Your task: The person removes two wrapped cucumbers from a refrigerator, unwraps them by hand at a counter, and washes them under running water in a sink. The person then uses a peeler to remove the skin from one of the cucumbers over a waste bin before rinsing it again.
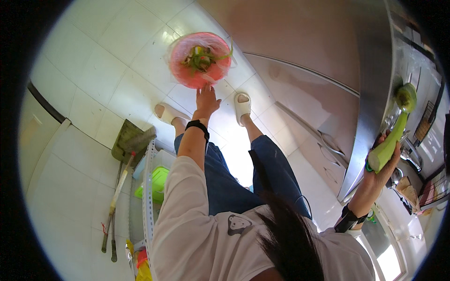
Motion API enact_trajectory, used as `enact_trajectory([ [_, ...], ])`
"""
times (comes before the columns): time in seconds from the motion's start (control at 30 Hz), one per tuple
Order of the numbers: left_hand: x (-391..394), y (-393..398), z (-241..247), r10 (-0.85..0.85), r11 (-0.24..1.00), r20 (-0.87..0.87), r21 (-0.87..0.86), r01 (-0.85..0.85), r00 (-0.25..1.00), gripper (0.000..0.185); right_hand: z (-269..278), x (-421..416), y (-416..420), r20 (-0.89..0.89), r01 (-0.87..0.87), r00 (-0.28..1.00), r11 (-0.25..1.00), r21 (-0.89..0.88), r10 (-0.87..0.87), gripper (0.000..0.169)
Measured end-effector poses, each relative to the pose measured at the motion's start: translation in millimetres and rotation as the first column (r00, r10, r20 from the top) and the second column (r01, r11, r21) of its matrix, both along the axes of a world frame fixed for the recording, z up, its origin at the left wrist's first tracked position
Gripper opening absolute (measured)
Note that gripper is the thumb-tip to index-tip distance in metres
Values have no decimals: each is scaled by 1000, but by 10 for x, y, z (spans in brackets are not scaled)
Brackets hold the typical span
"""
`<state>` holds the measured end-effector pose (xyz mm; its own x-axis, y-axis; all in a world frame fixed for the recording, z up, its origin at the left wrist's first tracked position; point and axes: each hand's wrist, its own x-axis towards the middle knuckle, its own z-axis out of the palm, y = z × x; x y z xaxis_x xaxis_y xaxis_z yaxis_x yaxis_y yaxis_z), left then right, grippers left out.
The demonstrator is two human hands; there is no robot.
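Note:
My left hand (207,100) reaches down to the near rim of a pink waste bin (186,79), fingers extended and thumb apart. The fingertips overlap the rim; whether they touch it is unclear. A clear plastic bag lines the bin, with green and yellow vegetable scraps (201,59) inside. Over at the counter, my right hand (383,168) holds a peeled pale-green vegetable stem (388,145), probably celtuce, its thick cut end towards me. Beyond its narrow end is a rounded green piece (406,97) with a brownish face; I cannot tell whether they are joined.
A steel counter edge (369,87) runs along the right above cabinets (302,84) with handles. Near it are a faucet (413,156) and a ladle (396,174). On my left stand a dustpan (123,140), a broom (117,189) and a white perforated rack (148,196) with a green container (160,182).

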<state>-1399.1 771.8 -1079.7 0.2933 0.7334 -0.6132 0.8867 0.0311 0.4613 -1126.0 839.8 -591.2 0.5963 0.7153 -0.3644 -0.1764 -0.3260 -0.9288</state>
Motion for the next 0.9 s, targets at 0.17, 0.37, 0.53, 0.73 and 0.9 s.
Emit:
enact_trajectory([
  [0.17, 113, -123, 565, 253, 967, 257, -66, -244, 933, 45, -45, -80, -57, 15, 2, 1000, 1000, -3, -2, 48],
  [0.37, -241, -2, 2012, 624, 778, 644, -562, -280, 443, 51, 27, -879, -239, 358, -165, 913, 979, -120, 198, 33],
  [0.53, -543, 202, 3366, 540, 835, 841, -530, -151, 36, 92, -557, -1786, -248, 286, -477, 780, 824, -306, 557, 44],
  [0.73, -852, 286, 3337, 607, 778, 745, -486, -398, 278, 62, -1310, -2251, -102, 52, -655, 732, 723, -220, 679, 39],
  [0.9, -905, 306, 2950, 804, 554, 592, -716, -425, 50, 46, -1629, -1946, 18, 344, -737, 328, 466, -489, 880, 30],
])
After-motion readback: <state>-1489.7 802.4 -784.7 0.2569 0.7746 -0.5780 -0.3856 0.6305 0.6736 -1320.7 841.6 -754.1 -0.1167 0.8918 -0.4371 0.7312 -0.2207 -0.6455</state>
